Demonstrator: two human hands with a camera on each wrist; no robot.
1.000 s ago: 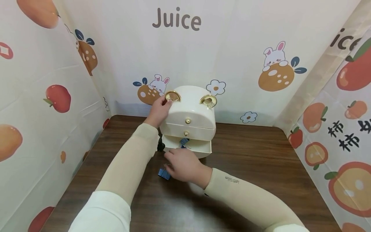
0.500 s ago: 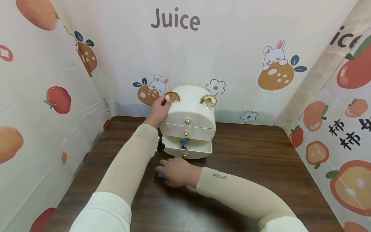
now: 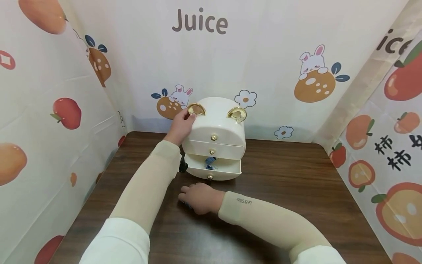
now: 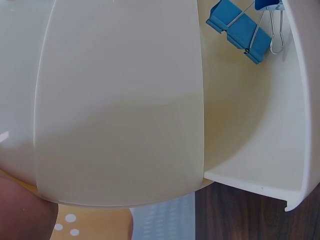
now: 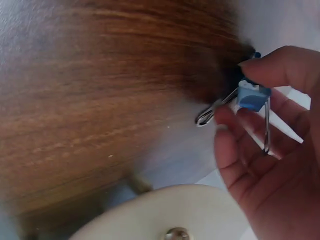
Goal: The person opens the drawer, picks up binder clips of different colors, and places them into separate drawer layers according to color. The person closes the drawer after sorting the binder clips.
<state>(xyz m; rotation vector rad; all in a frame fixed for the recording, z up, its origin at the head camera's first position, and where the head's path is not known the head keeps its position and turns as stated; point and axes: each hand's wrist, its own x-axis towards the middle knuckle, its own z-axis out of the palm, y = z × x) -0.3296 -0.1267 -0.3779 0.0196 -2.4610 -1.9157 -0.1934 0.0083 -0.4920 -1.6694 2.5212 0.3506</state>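
Observation:
A small white drawer cabinet (image 3: 227, 134) with gold ears and gold knobs stands on the table. Its bottom drawer (image 3: 229, 176) is pulled out, and inside lies a blue binder clip (image 4: 242, 32) beside another blue clip (image 4: 267, 4) cut off by the left wrist view's edge. My left hand (image 3: 180, 126) holds the cabinet's upper left side, thumb by the left gold ear (image 3: 196, 109). In front of the drawer, low over the table, my right hand (image 3: 199, 198) pinches a blue binder clip (image 5: 253, 96) with silver wire handles; in the head view the hand mostly covers it.
The brown wooden table (image 3: 283, 179) extends on both sides of the cabinet. A small black object (image 3: 183, 165) shows by its lower left side. Printed fabric (image 3: 270, 66) hangs behind and along both sides.
My right hand has moved from the drawer's front down and left to the binder clip on the table and now grips it. My left hand has stayed on the cabinet.

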